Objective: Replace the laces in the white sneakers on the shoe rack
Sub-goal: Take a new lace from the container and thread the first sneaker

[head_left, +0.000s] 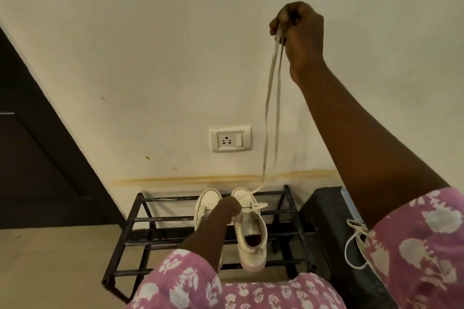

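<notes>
Head view: right hand [298, 35] pinches lace [270, 113] high; left hand [229, 208] grips sneaker [251, 231].

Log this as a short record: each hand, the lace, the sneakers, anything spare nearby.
right hand: raised, grips both strands of the lace
left hand: grips the right sneaker near its eyelets
lace: runs down to the right sneaker's front
left sneaker: beside it on the shoe rack
spare lace: on the black box right of the rack
</notes>
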The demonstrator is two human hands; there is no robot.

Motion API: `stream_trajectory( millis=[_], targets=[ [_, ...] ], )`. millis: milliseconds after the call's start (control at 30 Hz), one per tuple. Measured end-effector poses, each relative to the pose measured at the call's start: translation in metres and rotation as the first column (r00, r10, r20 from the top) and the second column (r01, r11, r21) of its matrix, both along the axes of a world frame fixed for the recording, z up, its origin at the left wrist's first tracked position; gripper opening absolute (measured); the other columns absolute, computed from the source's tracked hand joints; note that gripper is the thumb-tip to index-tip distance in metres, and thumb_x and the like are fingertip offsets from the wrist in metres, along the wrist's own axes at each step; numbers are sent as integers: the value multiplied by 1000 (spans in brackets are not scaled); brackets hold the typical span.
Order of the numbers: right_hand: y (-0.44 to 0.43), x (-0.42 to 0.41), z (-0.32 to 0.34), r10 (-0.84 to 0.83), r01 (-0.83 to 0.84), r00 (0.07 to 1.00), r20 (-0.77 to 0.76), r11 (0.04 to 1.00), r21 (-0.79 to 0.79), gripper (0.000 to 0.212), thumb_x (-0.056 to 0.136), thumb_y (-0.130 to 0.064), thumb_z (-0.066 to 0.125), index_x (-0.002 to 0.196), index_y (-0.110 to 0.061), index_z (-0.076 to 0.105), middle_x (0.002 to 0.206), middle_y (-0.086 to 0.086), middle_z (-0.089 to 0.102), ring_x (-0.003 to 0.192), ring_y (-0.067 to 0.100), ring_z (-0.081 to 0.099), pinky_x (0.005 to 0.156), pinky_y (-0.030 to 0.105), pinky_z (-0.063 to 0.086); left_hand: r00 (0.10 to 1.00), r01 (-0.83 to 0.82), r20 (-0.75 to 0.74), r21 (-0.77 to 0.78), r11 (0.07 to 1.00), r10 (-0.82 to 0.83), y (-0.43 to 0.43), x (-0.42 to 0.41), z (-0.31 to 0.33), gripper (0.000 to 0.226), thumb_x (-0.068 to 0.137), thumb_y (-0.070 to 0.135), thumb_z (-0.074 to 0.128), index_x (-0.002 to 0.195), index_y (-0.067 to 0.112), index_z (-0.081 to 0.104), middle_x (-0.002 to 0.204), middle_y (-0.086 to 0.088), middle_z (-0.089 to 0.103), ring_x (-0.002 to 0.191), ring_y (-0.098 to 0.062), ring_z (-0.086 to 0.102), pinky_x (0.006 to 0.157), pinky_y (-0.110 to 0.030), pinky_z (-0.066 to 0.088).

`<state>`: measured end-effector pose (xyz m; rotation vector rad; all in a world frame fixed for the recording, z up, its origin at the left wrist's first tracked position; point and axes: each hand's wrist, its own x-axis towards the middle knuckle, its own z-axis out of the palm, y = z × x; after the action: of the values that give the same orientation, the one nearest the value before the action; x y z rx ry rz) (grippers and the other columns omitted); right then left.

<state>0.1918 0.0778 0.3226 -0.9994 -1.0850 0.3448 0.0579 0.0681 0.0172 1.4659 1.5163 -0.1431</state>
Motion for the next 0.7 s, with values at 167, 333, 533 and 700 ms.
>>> stream_trajectory(
  millis=[167, 333, 533, 700],
  targets=[
    [3, -3, -63, 83, -89, 995, -53, 988, -130, 37, 73, 23, 30, 68, -9, 47, 75, 17, 49, 55, 9, 54, 56, 17, 42, 997, -46, -43, 217, 975, 57, -12, 8, -42, 36, 98, 11, 38, 129, -3, 50, 130, -18, 54, 120, -30, 53, 76, -24, 48],
    [1, 1, -115, 108, -130, 988, -106, 964, -231, 37, 79, 22, 32, 68, -9, 49, 74, 13, 50, 59, 8, 56, 61, 16, 48, 982, -120, -80, 439, 890, 172, -17, 7, -64, 39, 102, 26, 32, 121, 8, 60, 122, -8, 61, 116, -22, 56, 92, -28, 44],
    [1, 7, -131, 97, -127, 987, -130, 961, -247, 36, 79, 21, 32, 68, -8, 49, 75, 13, 51, 61, 10, 56, 62, 16, 48, 965, -207, -47, 472, 857, 259, -10, 14, -62, 33, 97, 32, 46, 112, 12, 68, 113, -7, 67, 109, -22, 60, 89, -27, 43],
    [4, 10, -128, 90, -113, 990, -111, 967, -227, 33, 85, 18, 36, 72, -8, 51, 76, 13, 53, 58, 5, 58, 62, 15, 49, 921, -334, -57, 394, 856, 386, -4, 17, -60, 35, 98, 27, 42, 120, 3, 55, 122, -12, 60, 115, -26, 57, 91, -32, 46]
  ],
)
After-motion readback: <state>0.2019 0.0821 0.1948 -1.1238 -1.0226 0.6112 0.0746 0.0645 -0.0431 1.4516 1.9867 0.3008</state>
